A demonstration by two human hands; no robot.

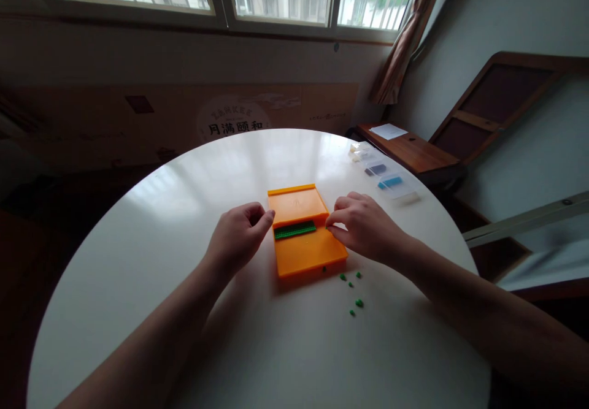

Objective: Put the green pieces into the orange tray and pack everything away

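An orange flat box [304, 246] lies in the middle of the round white table [184, 213]. Its sliding lid [297, 203] is partly drawn back, and a green studded strip [295, 230] shows in the gap. My left hand [239, 234] rests at the box's left edge, fingers curled, thumb touching the lid's side. My right hand [363, 225] is at the right edge, fingertips pinched against the lid's corner. Several small green beads [355, 292] lie loose on the table just in front of the box, below my right wrist.
Clear plastic bags with small blue [390, 183], grey [376, 169] and pale pieces sit at the table's far right. Beyond are a wooden side table [409, 148] with a paper sheet, a leaning wooden frame [501, 99], a curtain and windows.
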